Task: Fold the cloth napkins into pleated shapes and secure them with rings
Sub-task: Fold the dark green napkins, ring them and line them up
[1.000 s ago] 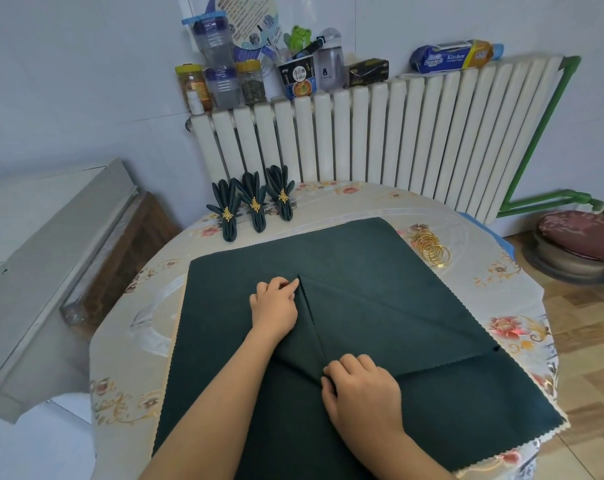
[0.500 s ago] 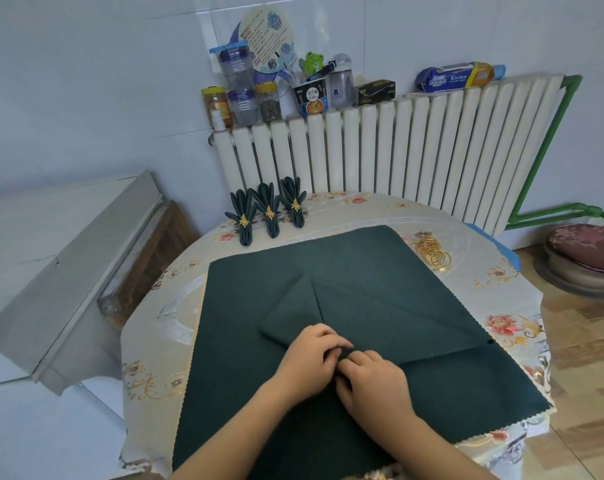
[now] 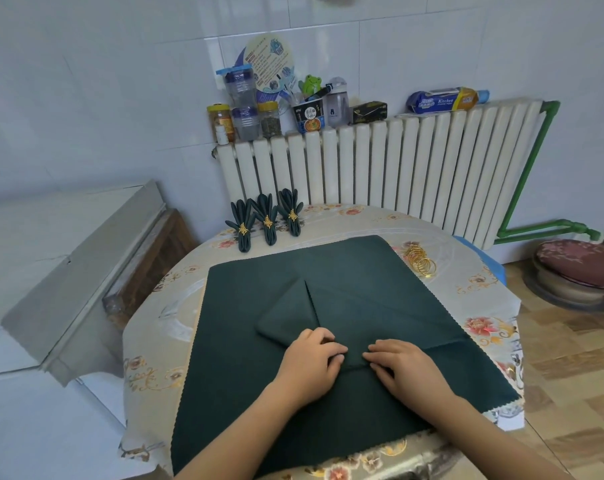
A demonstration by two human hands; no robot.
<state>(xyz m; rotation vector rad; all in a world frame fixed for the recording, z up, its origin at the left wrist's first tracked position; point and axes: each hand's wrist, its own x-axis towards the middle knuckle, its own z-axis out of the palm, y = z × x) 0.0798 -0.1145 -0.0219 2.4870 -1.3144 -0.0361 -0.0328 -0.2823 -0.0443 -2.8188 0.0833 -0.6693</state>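
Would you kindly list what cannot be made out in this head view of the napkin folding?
- Fold under the left hand and right hand: the hands cover it.
- Napkin near edge: partly covered by the forearms.
- Gold rings: they overlap, count unclear.
- Jar labels on the radiator: too small to read.

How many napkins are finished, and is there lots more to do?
Three finished napkins stand at the far edge of the table, each pleated and held by a gold ring. A fourth napkin is in hand: it lies flat with folded flaps, and the left hand and right hand work the folds. Left to do: pleat it and add a ring from the spare rings.
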